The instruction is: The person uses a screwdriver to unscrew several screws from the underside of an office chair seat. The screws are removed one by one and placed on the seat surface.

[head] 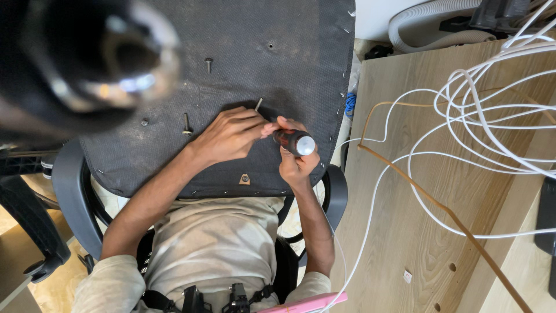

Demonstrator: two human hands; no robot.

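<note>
My right hand (295, 165) grips the screwdriver (295, 142), fingers fully closed, over the upturned chair seat base (260, 58). My left hand (231, 136) pinches at its tip. I'd keep the shaft square; 2 loose bolts (186, 123) lie left of it.

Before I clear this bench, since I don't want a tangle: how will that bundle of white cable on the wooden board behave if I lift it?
The white cable will probably be floppy: it lies in loose overlapping loops on the wooden board. It may snag, since a tan cord crosses it. It looks thin, so likely light.
</note>
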